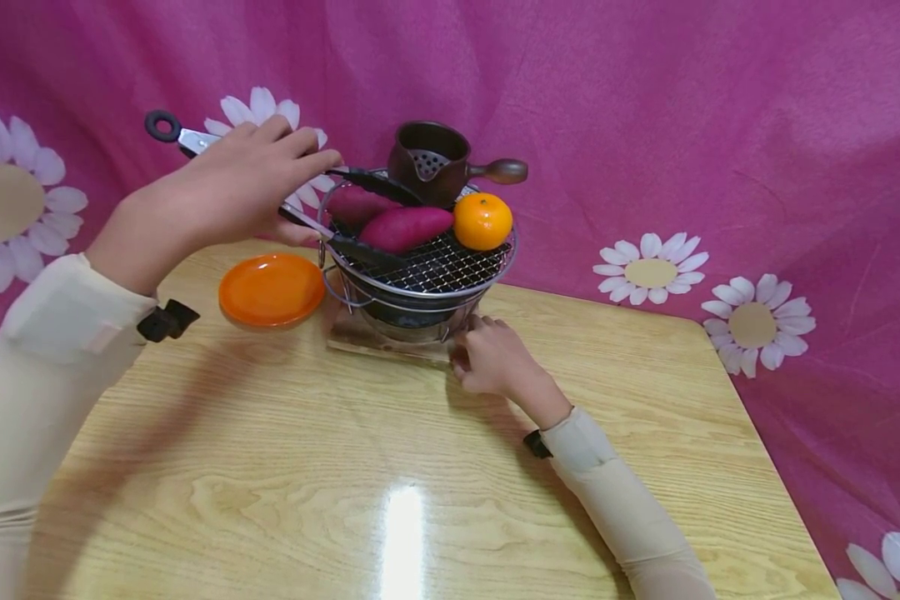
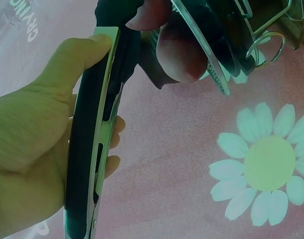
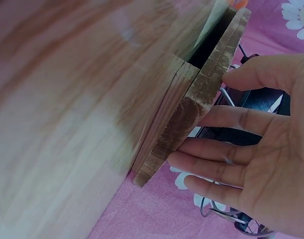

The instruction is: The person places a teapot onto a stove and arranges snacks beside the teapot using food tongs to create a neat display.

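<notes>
In the head view my left hand [image 1: 243,179] grips metal tongs [image 1: 198,140] with black ends. The tong ends spread over the grill, on either side of a purple sweet potato [image 1: 407,229]; contact is unclear. Another sweet potato [image 1: 356,205] lies behind it, partly hidden. In the left wrist view, the thumb lies along the tongs' handle [image 2: 84,149]. My right hand [image 1: 495,358] is at the corner of the wooden board under the grill. From the right wrist, its fairly straight fingers and thumb touch the board's edge [image 3: 184,119], holding nothing.
A round wire grill rack [image 1: 453,265] tops the small stove. An orange fruit [image 1: 483,222] and a brown side-handled pot [image 1: 431,162] sit on it. Left of the stove, an orange plate [image 1: 272,290] lies on the wooden table [image 1: 307,467]. A pink flowered cloth [image 1: 645,125] hangs behind.
</notes>
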`<action>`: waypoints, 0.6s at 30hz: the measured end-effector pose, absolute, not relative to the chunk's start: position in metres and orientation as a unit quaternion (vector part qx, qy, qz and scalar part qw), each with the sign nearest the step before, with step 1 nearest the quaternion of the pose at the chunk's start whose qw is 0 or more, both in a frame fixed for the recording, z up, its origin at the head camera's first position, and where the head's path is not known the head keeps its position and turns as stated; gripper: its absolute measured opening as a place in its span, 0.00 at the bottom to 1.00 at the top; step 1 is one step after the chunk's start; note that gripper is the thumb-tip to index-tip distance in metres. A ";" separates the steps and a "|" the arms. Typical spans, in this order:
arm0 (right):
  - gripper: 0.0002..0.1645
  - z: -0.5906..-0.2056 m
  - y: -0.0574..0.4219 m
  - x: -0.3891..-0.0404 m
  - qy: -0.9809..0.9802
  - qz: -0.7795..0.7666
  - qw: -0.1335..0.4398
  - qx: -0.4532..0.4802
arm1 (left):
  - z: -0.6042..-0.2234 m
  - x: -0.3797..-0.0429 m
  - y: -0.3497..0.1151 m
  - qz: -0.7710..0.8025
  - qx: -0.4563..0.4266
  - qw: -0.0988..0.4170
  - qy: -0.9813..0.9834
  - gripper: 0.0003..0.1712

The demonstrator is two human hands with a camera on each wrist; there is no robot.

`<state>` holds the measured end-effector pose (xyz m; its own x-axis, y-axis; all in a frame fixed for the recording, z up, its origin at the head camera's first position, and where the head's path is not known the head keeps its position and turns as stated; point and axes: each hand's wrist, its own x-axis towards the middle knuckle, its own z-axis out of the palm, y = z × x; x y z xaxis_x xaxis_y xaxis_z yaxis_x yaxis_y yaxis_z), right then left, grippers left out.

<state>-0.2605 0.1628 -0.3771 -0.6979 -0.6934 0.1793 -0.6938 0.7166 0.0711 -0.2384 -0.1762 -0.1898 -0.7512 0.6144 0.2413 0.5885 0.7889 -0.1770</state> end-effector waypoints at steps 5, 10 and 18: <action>0.13 -0.378 0.162 -0.260 -0.923 -0.002 0.093 0.373 | -0.191 -0.240 -0.179 0.044 -0.324 0.152 -0.933 0.50; 0.13 -0.378 0.163 -0.261 -0.924 -0.006 0.091 0.370 | -0.192 -0.241 -0.181 0.046 -0.321 0.151 -0.934 0.52; 0.12 -0.377 0.162 -0.259 -0.929 -0.009 0.083 0.362 | -0.196 -0.241 -0.184 0.029 -0.317 0.151 -0.936 0.51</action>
<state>-0.2590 0.1619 -0.3765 -0.7246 -0.6734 0.1465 -0.6703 0.7381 0.0771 -0.2411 -0.1837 -0.1955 -0.7537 0.6016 0.2647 0.5838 0.7978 -0.1508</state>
